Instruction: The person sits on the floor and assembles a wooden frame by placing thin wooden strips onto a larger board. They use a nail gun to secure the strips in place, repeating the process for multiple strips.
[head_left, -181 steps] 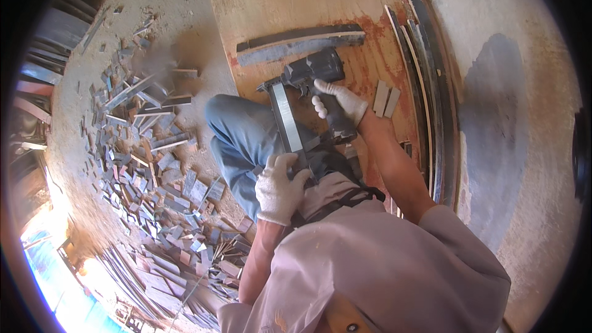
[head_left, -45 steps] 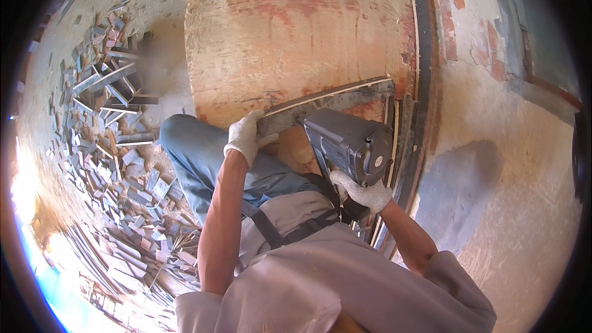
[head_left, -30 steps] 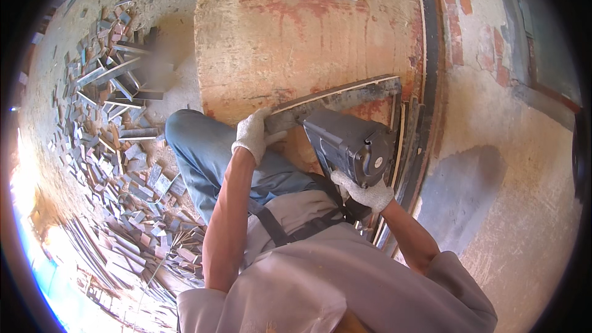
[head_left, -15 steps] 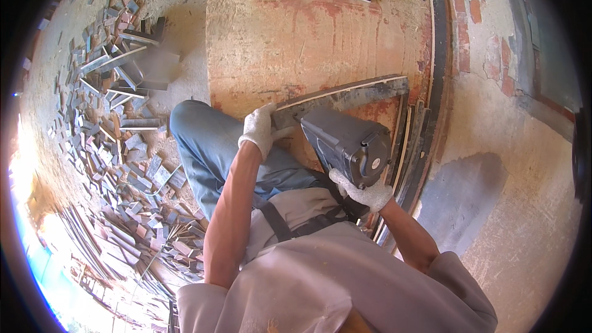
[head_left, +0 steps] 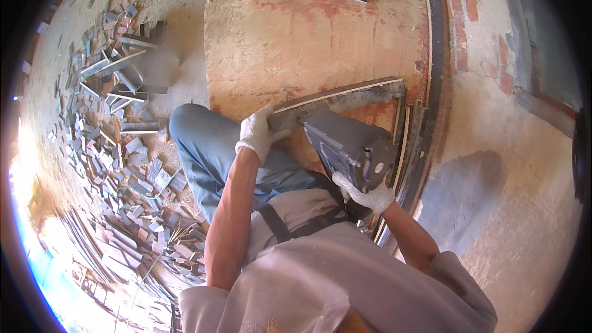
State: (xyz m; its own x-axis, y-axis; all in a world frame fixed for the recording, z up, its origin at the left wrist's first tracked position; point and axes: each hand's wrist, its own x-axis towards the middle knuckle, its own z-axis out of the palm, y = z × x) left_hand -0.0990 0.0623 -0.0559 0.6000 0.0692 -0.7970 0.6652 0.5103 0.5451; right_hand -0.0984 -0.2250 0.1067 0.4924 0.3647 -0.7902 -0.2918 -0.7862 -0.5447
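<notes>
Both gloved hands on the job at the wooden board.
Left hand [head_left: 259, 137] clamps the curved strip [head_left: 345, 94]; right hand [head_left: 368, 195] grips the grey nail gun [head_left: 351, 148] just below the strip.

Scrap pile [head_left: 117, 148] left — board [head_left: 314, 43] ahead — wall [head_left: 518, 148] right

A dusty concrete floor [head_left: 185, 0] fills the upper left of the frame, littered with a wide heap of wood offcuts [head_left: 117, 148]. At the right, a plastered wall [head_left: 518, 209] shows bare red brick [head_left: 472, 9] near the top. Strong sunlight glares at the lower left edge.
</notes>
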